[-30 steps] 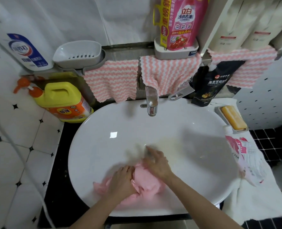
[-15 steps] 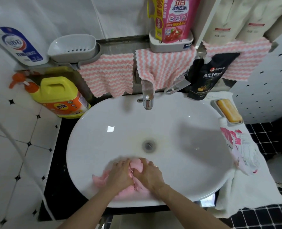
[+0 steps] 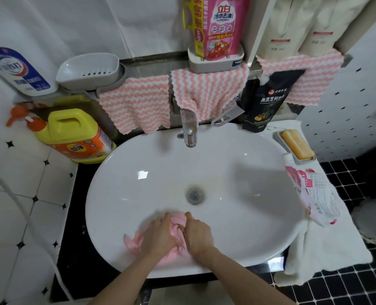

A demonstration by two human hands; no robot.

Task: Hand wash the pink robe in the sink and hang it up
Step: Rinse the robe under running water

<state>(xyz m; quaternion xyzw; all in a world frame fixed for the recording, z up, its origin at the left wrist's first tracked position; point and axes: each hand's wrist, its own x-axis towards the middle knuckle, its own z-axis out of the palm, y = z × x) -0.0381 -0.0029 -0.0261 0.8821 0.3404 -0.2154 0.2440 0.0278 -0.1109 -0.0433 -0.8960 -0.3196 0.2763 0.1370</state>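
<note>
Head view: we see the pink robe (image 3: 178, 230) bunched at the near side of the white sink (image 3: 121, 190). Left hand (image 3: 158, 235) and right hand (image 3: 197, 235) both clutch it, fingers curled into the cloth.

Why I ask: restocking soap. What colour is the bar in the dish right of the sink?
The soap bar is orange-yellow; head view.

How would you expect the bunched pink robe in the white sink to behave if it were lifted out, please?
Probably floppy: the pink fabric robe is crumpled into folds where the left hand and right hand grip it, so it should sag and trail. If soaked, which I cannot tell, it would likely feel heavy and drip.
</note>
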